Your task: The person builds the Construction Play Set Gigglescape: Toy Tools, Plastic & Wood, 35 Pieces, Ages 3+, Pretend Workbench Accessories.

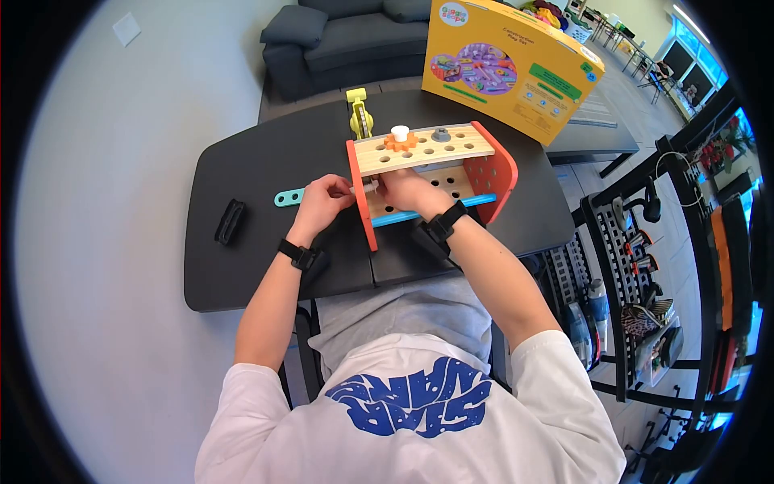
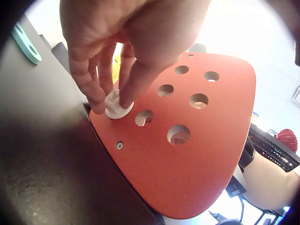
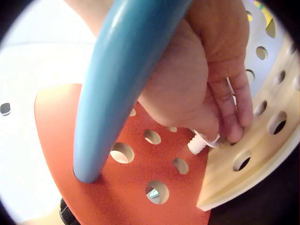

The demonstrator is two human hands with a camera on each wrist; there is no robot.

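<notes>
A wooden toy workbench (image 1: 367,164) with red side panels stands on the black table. Outside its left panel (image 2: 211,140), my left hand (image 1: 318,208) pinches a white round piece (image 2: 118,105) with thumb and fingertips, right at a hole near the panel's lower edge. My right hand (image 1: 409,194) reaches inside, under the top board and past the blue rod (image 3: 126,75). Its thumb and fingers pinch a white bolt (image 3: 197,144) by its ringed end, threads showing, close to the red panel and the wooden base. The fingers partly hide that end.
An orange gear (image 1: 401,143) with a white knob and a grey screw (image 1: 440,135) sit on the top board. A yellow-green toy tool (image 1: 360,114) lies behind. Left are a teal strip (image 1: 286,198) and a black object (image 1: 231,222). A yellow box (image 1: 516,68) stands back right.
</notes>
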